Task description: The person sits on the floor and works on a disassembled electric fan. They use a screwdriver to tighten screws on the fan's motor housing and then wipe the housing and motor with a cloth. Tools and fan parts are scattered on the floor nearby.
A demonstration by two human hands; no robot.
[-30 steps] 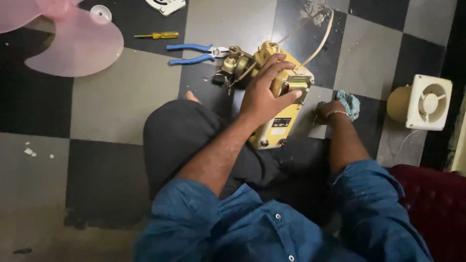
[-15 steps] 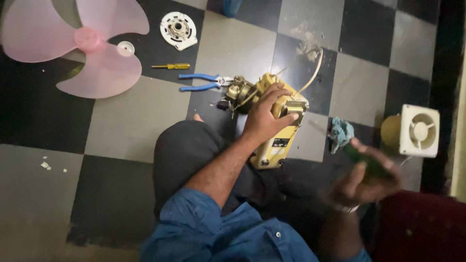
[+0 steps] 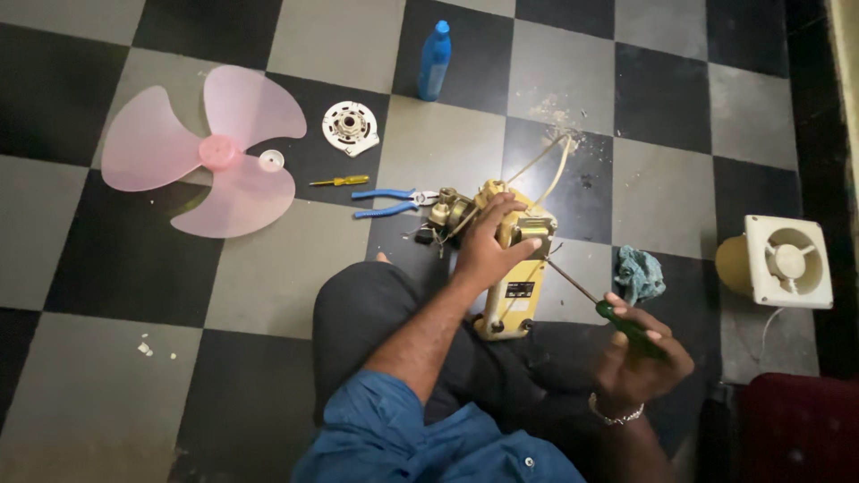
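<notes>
**Fan housing held down, screwdriver in the other hand**

Fan housing (image 3: 508, 268), yellowish and long, lies on the checkered floor (image 3: 268, 268) just in front of the seated person's folded leg, its motor end (image 3: 450, 213) pointing away from the body with bare metal parts showing. The left hand (image 3: 490, 243) lies over the upper part of the housing, fingers curled round its far edge and pressing it down. A pale cord (image 3: 548, 170) loops out from the same end across a dark tile.

The right hand (image 3: 637, 356) is closed around the green handle of a screwdriver (image 3: 601, 309); the thin shaft slants up and left, and its tip lies at the right side of the housing, though whether it touches cannot be told. A bracelet sits on that wrist.

Just beyond the right hand lies a crumpled blue-green rag (image 3: 639, 274). Farther right stands a small cream exhaust fan (image 3: 780, 261) with a square face.

Left of the motor end lie blue-handled pliers (image 3: 390, 201), and beside them a small yellow screwdriver (image 3: 340, 181). Beyond these rests a round white plastic fitting (image 3: 350, 127). A pink three-bladed fan blade (image 3: 208, 150) lies flat well to the left, a small white cap (image 3: 270, 160) touching it. A blue bottle (image 3: 435, 59) lies at the far side.
</notes>
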